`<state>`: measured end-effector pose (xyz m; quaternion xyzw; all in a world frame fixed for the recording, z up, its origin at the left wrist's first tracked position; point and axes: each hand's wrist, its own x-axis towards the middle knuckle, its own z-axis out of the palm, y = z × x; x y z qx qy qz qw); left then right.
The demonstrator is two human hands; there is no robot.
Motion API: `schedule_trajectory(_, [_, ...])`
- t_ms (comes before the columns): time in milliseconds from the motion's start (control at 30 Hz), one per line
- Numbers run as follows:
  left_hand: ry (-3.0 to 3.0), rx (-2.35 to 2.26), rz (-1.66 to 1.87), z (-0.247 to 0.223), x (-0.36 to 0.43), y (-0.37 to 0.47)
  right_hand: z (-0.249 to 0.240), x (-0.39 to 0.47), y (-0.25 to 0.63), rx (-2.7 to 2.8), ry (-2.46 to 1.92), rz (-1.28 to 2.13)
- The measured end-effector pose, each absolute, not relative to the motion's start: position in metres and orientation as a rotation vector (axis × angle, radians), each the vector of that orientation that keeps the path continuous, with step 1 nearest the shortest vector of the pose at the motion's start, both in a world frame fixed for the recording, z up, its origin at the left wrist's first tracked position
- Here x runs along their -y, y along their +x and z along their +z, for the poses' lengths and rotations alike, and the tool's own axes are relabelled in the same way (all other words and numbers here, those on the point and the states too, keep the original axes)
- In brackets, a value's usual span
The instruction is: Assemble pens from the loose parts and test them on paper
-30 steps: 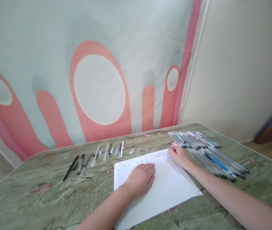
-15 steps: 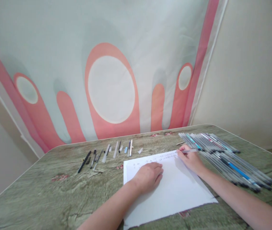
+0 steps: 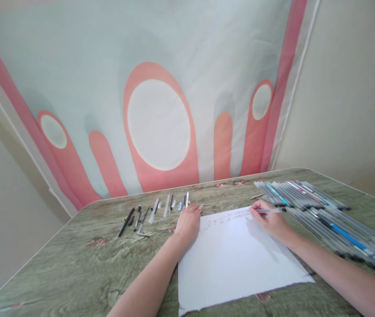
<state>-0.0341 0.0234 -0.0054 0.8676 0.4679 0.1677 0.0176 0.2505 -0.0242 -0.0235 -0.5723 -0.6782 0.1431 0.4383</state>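
Centrally, two bare hands work at a white sheet of paper [image 3: 240, 264] lying flat on a wood-patterned table [image 3: 64, 268]. The right hand [image 3: 268, 220] is closed, thumb and fingers clamped on a clear-barrelled pen [image 3: 271, 211], whose tip end meets the far right part of the sheet. The left hand [image 3: 189, 222] lies palm down over the far left corner of the paper, its fingers slightly bent and grouped, clamped on nothing visible; it partly hides the small items just beyond. Faint handwriting [image 3: 228, 217] runs along the sheet's far edge, between the hands; the paper's bare expanse extends toward the viewer, between the forearms. Well to the left lie a black pen [image 3: 126, 222] and loose pen parts [image 3: 153, 211]; to the right, beside the right hand, rows of pens [image 3: 332, 220] overlap. Behind the table hangs a patterned cloth [image 3: 161, 123].
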Motion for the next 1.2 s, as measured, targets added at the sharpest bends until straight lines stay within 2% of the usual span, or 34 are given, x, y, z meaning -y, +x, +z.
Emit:
schedule_trajectory(500, [2.519, -1.746, 0.500, 0.011, -0.015, -0.035, -0.026, 0.025, 0.251, 1.715, -1.397, 0.337])
schedule_trajectory(967, [2.439, -1.796, 0.471, 0.018, -0.016, -0.034, -0.029, 0.022, 0.252, 1.704, -1.387, 0.340])
schedule_trajectory(1200, [2.442, -1.825, 0.254, 0.035, -0.051, -0.031, -0.015, 0.032, 0.243, 1.827, -1.266, 0.276])
